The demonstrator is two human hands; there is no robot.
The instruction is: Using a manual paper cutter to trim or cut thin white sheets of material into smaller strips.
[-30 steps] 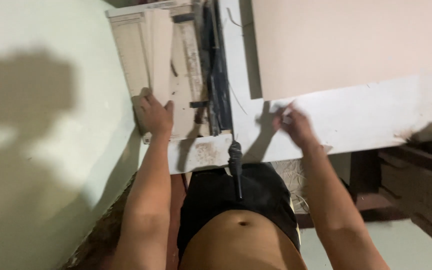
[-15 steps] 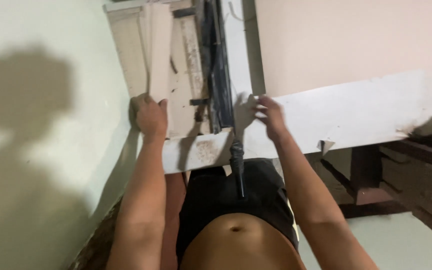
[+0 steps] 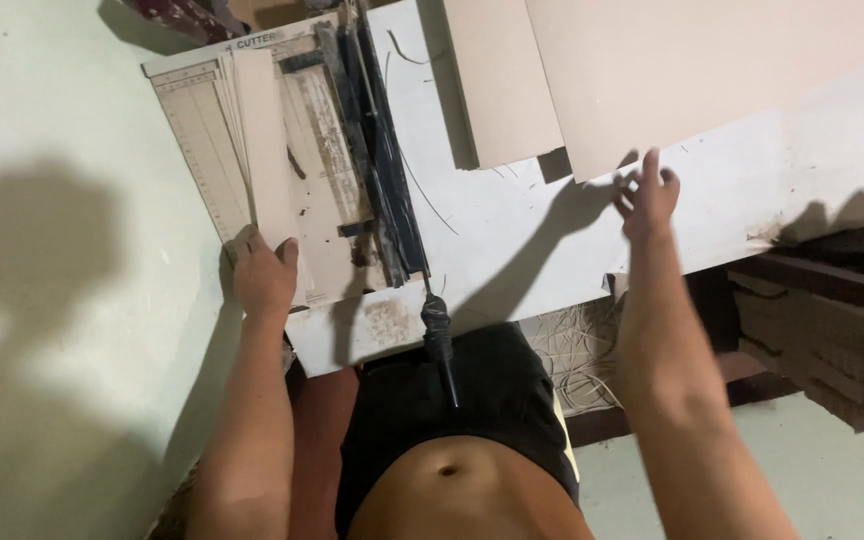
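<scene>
A guillotine paper cutter [image 3: 252, 150] lies on a white worktable [image 3: 512, 240], its black blade arm [image 3: 382, 170] down and its handle [image 3: 439, 340] pointing toward me. A stack of narrow beige card strips [image 3: 260, 140] rests on the cutter bed. My left hand [image 3: 262, 275] presses on the near end of that stack. My right hand [image 3: 645, 195] hovers open, fingers spread, just below the edge of a large beige card sheet [image 3: 712, 70], holding nothing.
A smaller beige sheet [image 3: 500, 80] lies beside the large one. A pale green wall [image 3: 52, 250] runs along the left. Thin paper trimmings [image 3: 572, 350] pile under the table, near dark wooden framing and stacked boards [image 3: 822, 330] at right.
My right hand has moved right, away from the blade arm, and now is open by the large sheet. My left hand stays on the strip stack. The camera has shifted closer.
</scene>
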